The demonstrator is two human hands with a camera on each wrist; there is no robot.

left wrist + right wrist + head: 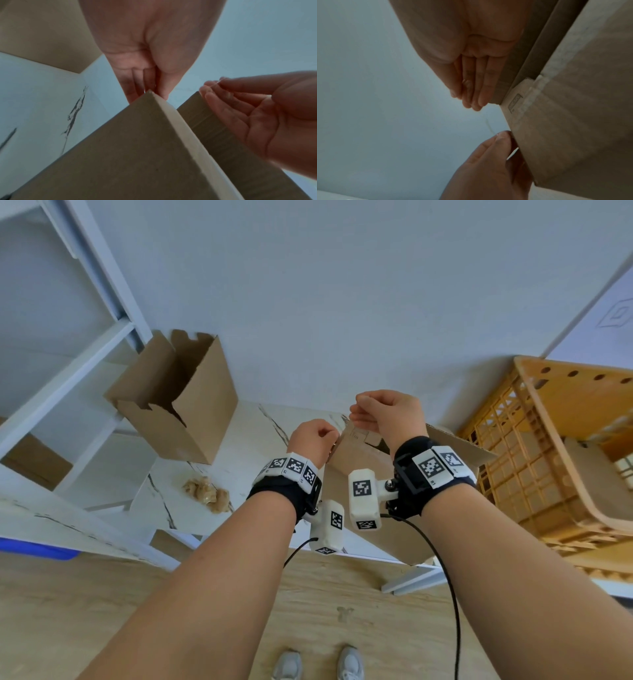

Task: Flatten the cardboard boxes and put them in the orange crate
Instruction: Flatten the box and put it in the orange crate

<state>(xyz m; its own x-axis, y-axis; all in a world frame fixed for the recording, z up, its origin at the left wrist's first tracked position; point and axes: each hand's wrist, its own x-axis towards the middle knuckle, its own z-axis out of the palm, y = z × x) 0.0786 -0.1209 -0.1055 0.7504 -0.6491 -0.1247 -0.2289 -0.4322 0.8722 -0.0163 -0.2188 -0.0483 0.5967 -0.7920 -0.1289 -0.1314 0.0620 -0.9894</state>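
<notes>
I hold a brown cardboard box (361,463) upright over the marble table (253,433), between both hands. My left hand (313,440) pinches its near top corner, seen close in the left wrist view (145,54) against the box (137,148). My right hand (383,412) is just above the far corner, thumb and fingers pinched on what looks like a thin clear tape strand (488,124) running off the box (573,121). The orange crate (555,371) stands at the right with flattened cardboard (589,467) inside. A second box (191,405), open, stands at the left.
A crumpled wad of tape (205,491) lies on the table near its front edge. A white shelf frame (102,344) rises at the left with a blue bin (34,546) below. A white wall is behind, and wooden floor lies under my feet.
</notes>
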